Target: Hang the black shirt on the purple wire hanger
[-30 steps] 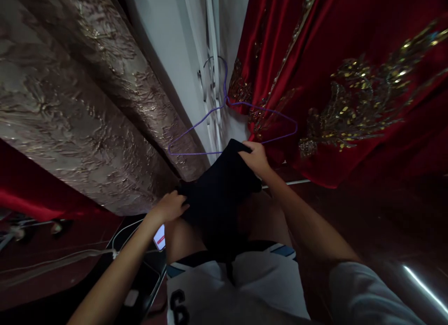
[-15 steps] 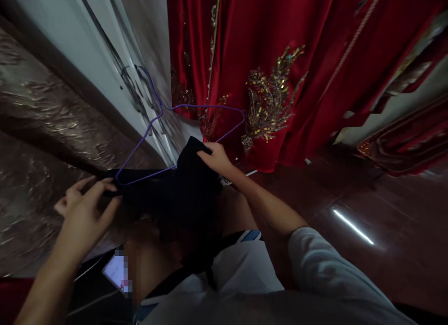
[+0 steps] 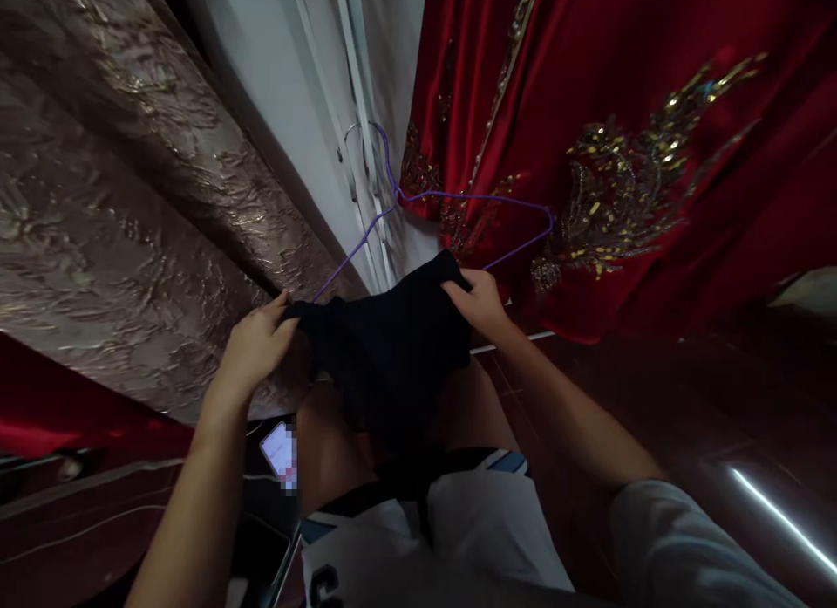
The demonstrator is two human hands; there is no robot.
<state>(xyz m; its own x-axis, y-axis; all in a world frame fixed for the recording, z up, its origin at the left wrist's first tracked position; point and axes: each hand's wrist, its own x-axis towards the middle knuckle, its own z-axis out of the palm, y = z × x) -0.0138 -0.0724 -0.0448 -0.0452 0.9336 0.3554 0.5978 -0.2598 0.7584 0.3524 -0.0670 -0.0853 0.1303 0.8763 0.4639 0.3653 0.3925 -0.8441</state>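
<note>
A dark garment [image 3: 398, 329] is stretched between my two hands above my lap; its exact kind is too dark to make out. My left hand [image 3: 261, 339] pinches its left upper edge, fingers behind and thumb in front. The right upper corner is gripped by my right hand [image 3: 480, 304]. Behind the cloth hangs a purple wire hanger [image 3: 477, 196], its hook up by a white metal rail. The garment covers the hanger's lower bar, and the hanger's left end is hidden near my left hand.
Red satin curtain [image 3: 497, 111] with gold sequin embroidery [image 3: 628, 189] fills the right. A brownish textured drape [image 3: 163, 207] hangs at left, beside a pale wall [image 3: 275, 93]. A lit phone [image 3: 279, 454] lies by my leg. Dark reddish floor [image 3: 621, 399] spreads to the right.
My left hand has closed on the garment's left edge and drawn it up over the hanger's lower left part. The view has swung left; my right hand keeps its grip.
</note>
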